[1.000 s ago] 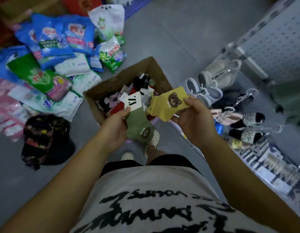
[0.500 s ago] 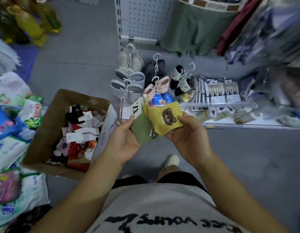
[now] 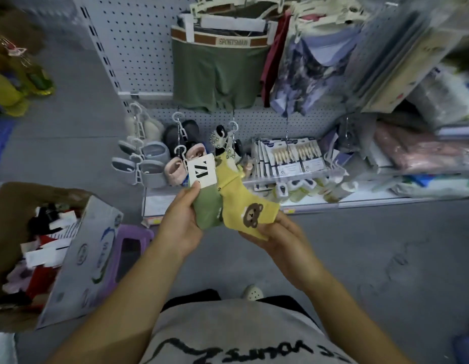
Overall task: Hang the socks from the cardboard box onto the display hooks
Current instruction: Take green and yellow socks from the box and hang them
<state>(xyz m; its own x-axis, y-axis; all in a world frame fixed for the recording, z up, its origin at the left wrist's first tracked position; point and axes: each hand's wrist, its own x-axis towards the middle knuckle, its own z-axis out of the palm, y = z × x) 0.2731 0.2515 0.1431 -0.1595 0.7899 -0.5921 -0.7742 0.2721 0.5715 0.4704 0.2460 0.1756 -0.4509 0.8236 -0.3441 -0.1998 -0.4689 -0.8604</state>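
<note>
1. Location: the pale-green knitted sock [image 3: 208, 208] and the yellow knitted sock with a brown bear face [image 3: 247, 206] are held in mid-air in front of the low shelf. They are well apart from the brown cardboard box [image 3: 26, 193] at the left, which holds more carded socks.
2. Grip: the left hand [image 3: 179, 222] pinches the green sock just under the white paper header card with black lettering [image 3: 201, 173], thumb in front and fingers curled behind. The right hand [image 3: 278, 237] grips the yellow sock's toe between thumb and fingers.
3. Step, as judged: bring the set to a hook. Both socks appear to join at the card. Its hanging hole or hook is hidden, so I cannot tell its type.
4. Method:
   - Move the grip onto the stiff card and release the toe, so the socks hang limp and clear of the approach.
   - Line up the card's opening with the tip of a thin chrome wire hook [image 3: 287, 132] on the grey perforated pegboard panel [image 3: 138, 48].
   - Push the card straight back along the hook.
   - Choose a free hook; several nearby already carry goods.
5. Materials:
   - The socks are soft, stretchy, matte and foldable.
   - The card is flat, rigid and rectangular.
   - The hooks are slender, smooth metal.
   - The box is corrugated board with flaps splayed open.
</note>
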